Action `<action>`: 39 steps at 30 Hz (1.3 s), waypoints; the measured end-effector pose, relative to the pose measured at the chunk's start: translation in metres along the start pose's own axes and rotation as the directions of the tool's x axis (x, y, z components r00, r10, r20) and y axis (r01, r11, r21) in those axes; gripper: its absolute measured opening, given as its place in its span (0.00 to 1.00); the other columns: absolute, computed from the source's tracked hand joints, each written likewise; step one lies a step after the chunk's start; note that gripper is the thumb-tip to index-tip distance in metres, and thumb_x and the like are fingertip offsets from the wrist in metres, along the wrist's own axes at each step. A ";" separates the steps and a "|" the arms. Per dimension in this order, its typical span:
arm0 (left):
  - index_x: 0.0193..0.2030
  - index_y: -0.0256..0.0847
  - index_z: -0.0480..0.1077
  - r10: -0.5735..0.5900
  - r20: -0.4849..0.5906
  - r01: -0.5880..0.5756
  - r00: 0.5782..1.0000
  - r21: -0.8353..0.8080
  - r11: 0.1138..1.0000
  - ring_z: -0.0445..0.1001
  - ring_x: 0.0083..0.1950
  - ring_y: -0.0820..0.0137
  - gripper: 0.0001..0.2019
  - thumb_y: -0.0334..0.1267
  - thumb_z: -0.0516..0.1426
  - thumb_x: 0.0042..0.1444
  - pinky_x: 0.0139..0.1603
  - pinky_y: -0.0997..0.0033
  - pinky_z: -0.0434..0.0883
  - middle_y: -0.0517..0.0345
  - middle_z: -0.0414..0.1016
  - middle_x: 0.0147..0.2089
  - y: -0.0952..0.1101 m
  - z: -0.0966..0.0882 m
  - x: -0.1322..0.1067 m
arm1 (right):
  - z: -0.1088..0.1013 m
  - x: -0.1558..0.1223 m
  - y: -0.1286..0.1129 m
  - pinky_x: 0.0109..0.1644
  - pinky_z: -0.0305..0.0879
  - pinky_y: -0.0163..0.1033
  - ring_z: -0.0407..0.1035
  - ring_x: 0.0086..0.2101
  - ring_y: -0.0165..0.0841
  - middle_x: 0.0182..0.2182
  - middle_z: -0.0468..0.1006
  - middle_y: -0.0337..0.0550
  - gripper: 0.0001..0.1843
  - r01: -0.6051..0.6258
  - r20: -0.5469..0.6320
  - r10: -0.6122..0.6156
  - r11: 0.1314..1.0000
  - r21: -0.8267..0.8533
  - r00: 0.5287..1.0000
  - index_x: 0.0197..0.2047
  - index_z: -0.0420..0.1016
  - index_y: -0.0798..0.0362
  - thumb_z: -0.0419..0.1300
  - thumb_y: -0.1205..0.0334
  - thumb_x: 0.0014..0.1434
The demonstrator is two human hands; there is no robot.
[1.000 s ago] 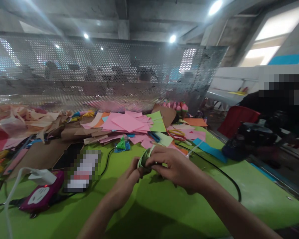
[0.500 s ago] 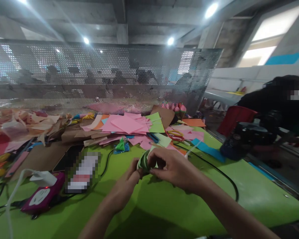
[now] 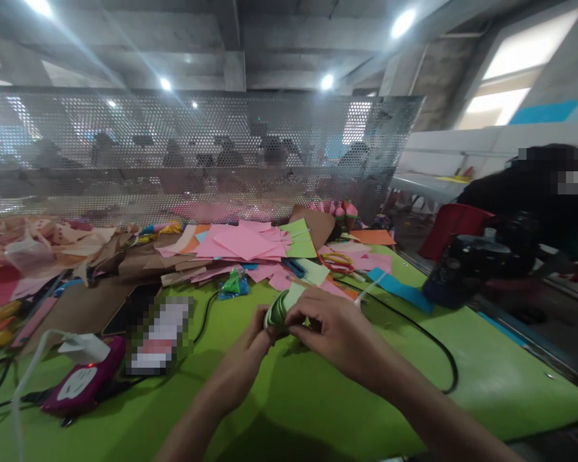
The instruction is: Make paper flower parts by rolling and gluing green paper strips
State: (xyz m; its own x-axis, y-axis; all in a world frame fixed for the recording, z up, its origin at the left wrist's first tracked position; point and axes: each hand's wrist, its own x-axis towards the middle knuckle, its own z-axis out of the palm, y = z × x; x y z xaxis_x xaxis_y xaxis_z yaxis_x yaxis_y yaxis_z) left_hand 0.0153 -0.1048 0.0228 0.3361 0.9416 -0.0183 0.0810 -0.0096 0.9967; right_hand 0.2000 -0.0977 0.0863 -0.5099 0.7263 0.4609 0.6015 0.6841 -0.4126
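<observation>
Between my two hands is a small rolled piece of light green paper [image 3: 280, 308], its curved layers edged in white and darker green. My left hand [image 3: 250, 346] grips its left side, the thumb toward me and the fingers behind, partly hidden. From the right, my right hand [image 3: 330, 327] pinches the roll with thumb and fingertips, covering part of it. The roll is held above the green tabletop [image 3: 298, 398]. Beyond the hands lies a stack of pink paper sheets [image 3: 248, 242].
Scissors [image 3: 336, 261] and a blue paper strip [image 3: 401, 290] lie to the right, near a black cable [image 3: 446, 350]. On the left are a phone [image 3: 160, 337] and a purple power strip [image 3: 84, 378]. A perforated metal screen [image 3: 197, 151] stands behind. A person [image 3: 544, 186] sits at right.
My right fingers have shifted slightly on the rolled paper, and more of its pale upper edge shows. My left hand stays nearly in place. The view has moved a little.
</observation>
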 end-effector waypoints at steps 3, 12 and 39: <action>0.52 0.44 0.64 0.012 0.003 -0.012 1.000 0.007 1.000 0.64 0.47 0.67 0.15 0.47 0.48 0.64 0.49 0.70 0.61 0.60 0.70 0.46 0.002 0.001 0.000 | 0.001 -0.001 0.002 0.36 0.59 0.34 0.69 0.32 0.31 0.29 0.76 0.38 0.08 -0.017 -0.015 0.017 1.000 -0.024 1.000 0.31 0.75 0.54 0.64 0.77 0.55; 0.60 0.44 0.61 -0.017 0.006 0.017 1.000 0.001 1.000 0.63 0.45 0.66 0.22 0.50 0.50 0.64 0.49 0.69 0.61 0.60 0.67 0.40 -0.002 0.003 0.001 | -0.001 -0.004 0.002 0.34 0.58 0.33 0.69 0.30 0.31 0.28 0.76 0.38 0.08 -0.037 -0.002 0.037 0.999 -0.024 0.999 0.32 0.78 0.53 0.65 0.76 0.53; 0.44 0.43 0.61 -0.017 0.115 0.018 0.993 -0.005 1.000 0.55 0.37 0.69 0.14 0.51 0.47 0.64 0.43 0.68 0.58 0.62 0.58 0.35 -0.002 0.002 -0.001 | -0.006 -0.007 0.011 0.35 0.59 0.33 0.67 0.32 0.31 0.30 0.74 0.40 0.07 0.109 0.022 -0.110 0.994 0.015 0.994 0.34 0.74 0.53 0.60 0.74 0.59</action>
State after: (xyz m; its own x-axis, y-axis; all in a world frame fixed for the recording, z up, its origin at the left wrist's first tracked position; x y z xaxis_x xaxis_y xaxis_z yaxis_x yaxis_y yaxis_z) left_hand 0.0164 -0.1063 0.0204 0.4401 0.8968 -0.0447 0.0823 0.0093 0.9966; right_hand 0.2138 -0.0963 0.0832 -0.5859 0.6483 0.4863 0.5326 0.7603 -0.3718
